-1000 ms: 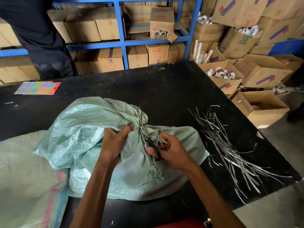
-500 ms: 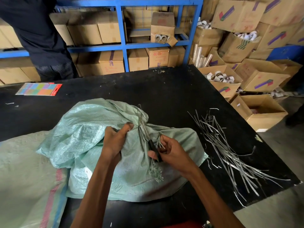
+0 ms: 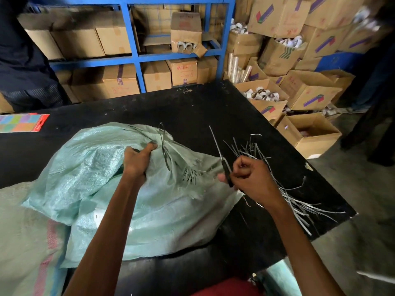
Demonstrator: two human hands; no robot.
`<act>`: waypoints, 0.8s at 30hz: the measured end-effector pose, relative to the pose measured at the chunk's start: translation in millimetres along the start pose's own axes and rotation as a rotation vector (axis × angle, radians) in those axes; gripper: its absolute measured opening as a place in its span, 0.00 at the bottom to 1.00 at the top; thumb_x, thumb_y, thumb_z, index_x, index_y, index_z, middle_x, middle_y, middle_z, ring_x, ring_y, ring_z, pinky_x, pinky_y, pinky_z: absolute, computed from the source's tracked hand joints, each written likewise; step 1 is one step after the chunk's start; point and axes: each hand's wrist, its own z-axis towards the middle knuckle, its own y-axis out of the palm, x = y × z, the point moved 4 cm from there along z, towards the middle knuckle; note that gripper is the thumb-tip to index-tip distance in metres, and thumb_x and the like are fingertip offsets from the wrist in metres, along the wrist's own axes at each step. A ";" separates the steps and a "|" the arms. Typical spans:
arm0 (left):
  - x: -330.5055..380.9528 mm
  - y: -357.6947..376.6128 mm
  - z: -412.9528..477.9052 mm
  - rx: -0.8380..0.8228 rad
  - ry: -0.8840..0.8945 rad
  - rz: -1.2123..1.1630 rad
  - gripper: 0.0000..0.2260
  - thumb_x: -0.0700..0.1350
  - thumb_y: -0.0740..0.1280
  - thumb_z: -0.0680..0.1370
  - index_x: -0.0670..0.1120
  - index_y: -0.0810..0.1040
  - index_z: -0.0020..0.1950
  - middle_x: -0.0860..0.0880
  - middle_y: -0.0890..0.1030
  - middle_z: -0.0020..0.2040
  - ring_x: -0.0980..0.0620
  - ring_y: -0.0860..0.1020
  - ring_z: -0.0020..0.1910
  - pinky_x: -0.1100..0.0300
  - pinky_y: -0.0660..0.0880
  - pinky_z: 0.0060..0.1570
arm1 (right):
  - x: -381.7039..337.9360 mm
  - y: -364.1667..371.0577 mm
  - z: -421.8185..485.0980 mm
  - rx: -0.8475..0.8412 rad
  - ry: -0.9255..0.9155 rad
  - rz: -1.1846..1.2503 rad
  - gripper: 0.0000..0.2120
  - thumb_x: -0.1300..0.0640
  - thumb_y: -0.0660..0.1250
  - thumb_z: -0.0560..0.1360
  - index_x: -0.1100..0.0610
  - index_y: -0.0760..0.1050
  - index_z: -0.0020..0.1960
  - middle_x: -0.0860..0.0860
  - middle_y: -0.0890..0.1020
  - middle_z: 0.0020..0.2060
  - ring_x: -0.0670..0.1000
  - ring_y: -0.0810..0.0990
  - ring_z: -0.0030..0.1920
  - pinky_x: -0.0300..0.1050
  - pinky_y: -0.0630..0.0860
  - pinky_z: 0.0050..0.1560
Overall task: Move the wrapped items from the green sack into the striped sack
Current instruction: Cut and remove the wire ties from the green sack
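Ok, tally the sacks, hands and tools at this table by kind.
Sacks: 2, green sack and striped sack
Hands: 2, left hand and right hand
Tools: 1, cutting tool in the right hand
Total: 5

The pale green woven plastic sack (image 3: 160,221) lies crumpled and bulging on the black tabletop (image 3: 192,107) before me. My left hand (image 3: 136,161) grips its bunched neck, which is bound with dark strips. Its left edge overlaps the grey woven sack with pink and blue stripes (image 3: 23,242).

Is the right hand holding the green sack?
No, the right hand grips a thin dark-handled tool beside the pale green woven sack; only the left hand grips its bunched neck.
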 end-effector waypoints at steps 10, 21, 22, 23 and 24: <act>-11.6 11.1 34.9 0.058 -0.086 0.051 0.27 0.49 0.77 0.71 0.33 0.77 0.62 0.44 0.82 0.43 0.53 0.81 0.32 0.64 0.75 0.24 | 142.1 -39.8 -1.4 0.463 0.261 -0.200 0.20 0.53 0.83 0.65 0.55 0.71 0.34 0.50 0.79 0.24 0.46 0.80 0.21 0.34 0.72 0.23; -27.4 25.9 62.7 0.127 -0.095 0.115 0.27 0.50 0.77 0.69 0.34 0.78 0.61 0.46 0.82 0.42 0.51 0.81 0.36 0.64 0.76 0.26 | 235.5 -75.1 61.3 0.474 0.784 -0.771 0.17 0.45 0.74 0.71 0.55 0.81 0.54 0.58 0.84 0.54 0.61 0.82 0.57 0.53 0.78 0.54; -28.8 27.0 63.8 0.137 -0.095 0.124 0.27 0.50 0.77 0.69 0.34 0.78 0.60 0.47 0.81 0.40 0.52 0.80 0.35 0.65 0.75 0.25 | 239.4 -76.6 69.0 0.448 0.813 -0.798 0.20 0.46 0.74 0.72 0.57 0.80 0.58 0.59 0.83 0.56 0.61 0.82 0.58 0.54 0.78 0.55; -31.2 27.9 64.6 0.142 -0.095 0.126 0.27 0.51 0.77 0.69 0.34 0.78 0.60 0.47 0.81 0.40 0.52 0.80 0.35 0.65 0.75 0.25 | 243.0 -78.1 75.5 0.428 0.841 -0.817 0.23 0.46 0.74 0.72 0.59 0.78 0.60 0.59 0.82 0.57 0.61 0.81 0.59 0.54 0.78 0.56; -34.0 28.8 67.9 0.146 -0.104 0.123 0.28 0.51 0.77 0.68 0.34 0.78 0.60 0.46 0.82 0.42 0.50 0.81 0.37 0.65 0.75 0.27 | 246.9 -79.0 82.7 0.410 0.874 -0.826 0.24 0.46 0.75 0.72 0.59 0.77 0.61 0.60 0.82 0.58 0.61 0.81 0.60 0.54 0.78 0.56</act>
